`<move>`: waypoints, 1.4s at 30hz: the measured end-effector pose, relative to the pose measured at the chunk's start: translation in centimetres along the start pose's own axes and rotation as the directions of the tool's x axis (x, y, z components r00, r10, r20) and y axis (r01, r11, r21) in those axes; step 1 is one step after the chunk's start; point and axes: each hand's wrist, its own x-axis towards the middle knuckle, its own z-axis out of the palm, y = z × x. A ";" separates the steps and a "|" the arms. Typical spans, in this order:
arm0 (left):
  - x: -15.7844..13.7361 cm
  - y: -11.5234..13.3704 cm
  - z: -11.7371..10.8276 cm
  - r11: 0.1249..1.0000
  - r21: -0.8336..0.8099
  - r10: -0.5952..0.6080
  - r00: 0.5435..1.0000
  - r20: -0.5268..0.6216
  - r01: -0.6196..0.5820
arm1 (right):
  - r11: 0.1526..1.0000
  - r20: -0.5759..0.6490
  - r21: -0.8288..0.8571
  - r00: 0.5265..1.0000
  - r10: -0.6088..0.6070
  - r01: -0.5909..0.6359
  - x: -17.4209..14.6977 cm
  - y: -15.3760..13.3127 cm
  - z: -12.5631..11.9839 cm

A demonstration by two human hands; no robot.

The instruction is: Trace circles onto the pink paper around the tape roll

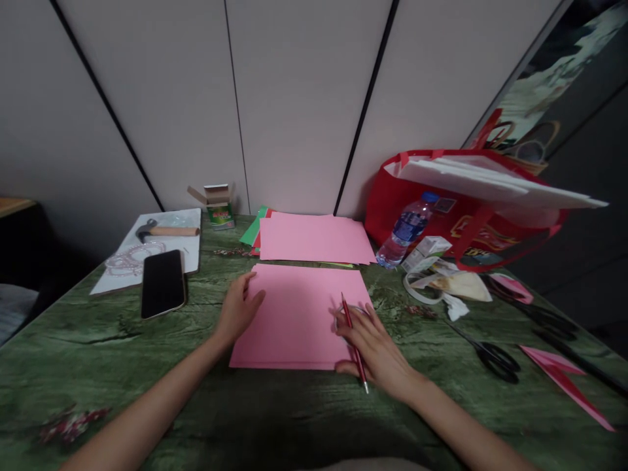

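A small stack of pink paper sheets (299, 320) lies flat in front of me on the green table. My left hand (241, 304) rests on the stack's left edge, thumb and fingers apart, holding nothing. At the right edge, my right hand (370, 347) has a dark red pencil (357, 353) held slantwise at its fingers, its tip pointing away from me. Under those same fingers shows part of a thin, pale round rim (360, 309), touching the paper; the hand hides the rest, so its kind is unclear.
More pink sheets (314, 239) lie behind. Left are a phone (163, 283), a hammer (171, 231) on a white board and a small open box (220, 206). Right are a water bottle (407, 229), a red bag (466, 216), scissors (495, 360) and a folded pink strip (564, 379).
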 end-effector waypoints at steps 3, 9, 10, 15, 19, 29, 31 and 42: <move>-0.7 0.1 0.1 0.979 0.155 0.130 0.991 0.040 -0.135 | 0.995 -0.101 -0.021 0.990 0.098 -0.100 -0.5 0.6 0.0; -3.1 -0.2 -0.3 0.947 0.222 0.227 0.972 0.055 -0.234 | 0.984 -0.158 -0.080 0.977 0.146 -0.160 -1.2 0.1 0.4; -3.5 -0.4 -0.3 0.950 0.213 0.224 0.973 0.050 -0.229 | 0.986 -0.157 -0.077 0.978 0.135 -0.148 -1.1 0.0 0.3; -4.0 -0.7 -0.5 0.962 0.194 0.189 0.981 0.041 -0.193 | 0.995 -0.206 0.016 0.973 0.101 -0.099 0.9 -0.7 -0.4; -4.2 -0.6 -0.4 0.958 0.219 0.176 0.982 0.068 -0.187 | 0.996 -0.213 0.074 0.975 0.056 -0.041 3.3 -1.8 0.1; -5.4 0.9 0.9 0.773 0.292 0.470 0.818 0.333 -0.563 | 0.987 -0.248 0.151 0.964 0.090 -0.053 3.8 -0.7 1.7; -4.8 2.1 1.6 0.669 0.156 0.588 0.647 0.486 -0.726 | 0.975 -0.274 0.135 0.939 0.208 -0.176 2.8 1.3 1.2; -4.0 2.6 4.0 0.671 0.047 0.571 0.556 0.604 -0.740 | 0.933 -0.148 0.100 0.922 0.357 -0.345 -0.8 5.3 3.0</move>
